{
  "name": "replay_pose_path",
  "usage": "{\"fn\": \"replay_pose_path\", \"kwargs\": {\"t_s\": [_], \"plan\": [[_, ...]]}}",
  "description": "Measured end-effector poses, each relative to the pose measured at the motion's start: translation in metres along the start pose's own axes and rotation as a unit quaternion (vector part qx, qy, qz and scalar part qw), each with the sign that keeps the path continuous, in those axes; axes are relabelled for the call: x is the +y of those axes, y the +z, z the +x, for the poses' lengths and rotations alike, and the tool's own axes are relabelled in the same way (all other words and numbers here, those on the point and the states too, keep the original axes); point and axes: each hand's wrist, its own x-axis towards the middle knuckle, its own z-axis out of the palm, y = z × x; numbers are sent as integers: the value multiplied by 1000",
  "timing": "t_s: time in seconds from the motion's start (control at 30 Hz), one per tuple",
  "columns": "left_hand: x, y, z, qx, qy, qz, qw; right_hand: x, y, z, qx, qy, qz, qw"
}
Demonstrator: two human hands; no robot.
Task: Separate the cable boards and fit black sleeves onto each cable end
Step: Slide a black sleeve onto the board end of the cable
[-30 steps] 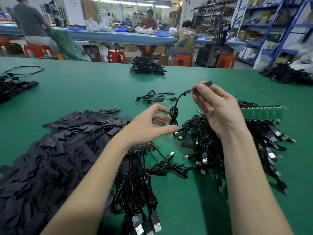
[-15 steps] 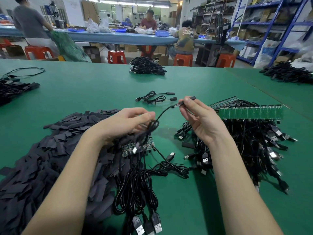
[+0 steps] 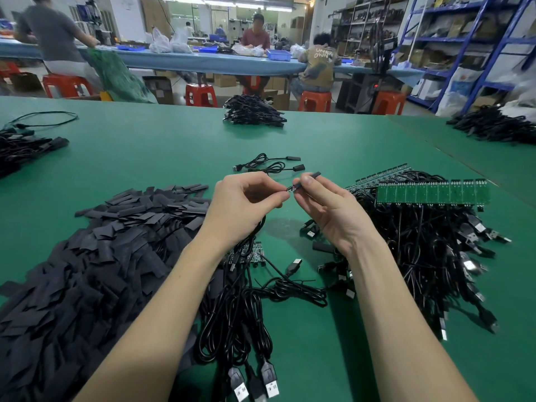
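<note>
Two bare hands are working a black sleeve and a cable end together above a green table.

Head view: the left hand [image 3: 246, 201] is pinching the small board end of a cable [image 3: 291, 189] between thumb and fingertips, with the cable hanging down beneath the palm toward a loose bundle of cables [image 3: 240, 320] lying close to the viewer. The right hand [image 3: 327, 210] is pinching a black sleeve [image 3: 311, 176] between thumb and forefinger, its near end meeting the cable end. To the left, a large heap of black sleeves [image 3: 95, 256] is covering the green table [image 3: 150, 152]. To the right, a strip of green boards [image 3: 433, 192] is lying atop a tangle of attached cables [image 3: 429, 245]. Just beyond the hands, two sleeved cables [image 3: 269, 165] are resting on the table.
</note>
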Motion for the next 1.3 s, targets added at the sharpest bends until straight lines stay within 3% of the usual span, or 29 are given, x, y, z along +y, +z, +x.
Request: {"fn": "replay_pose_path", "kwargs": {"t_s": [0.5,1.03,1.3], "plan": [[5,-3,-1,-15,9,-37,999,3,5,4,4,26,-16,1000],[4,-3,1,-11,2,-99,995,2,5,0,-57,31,-78,995],[7,-2,1,-14,-36,-142,989,2,10,-3,-43,13,-90,995]]}}
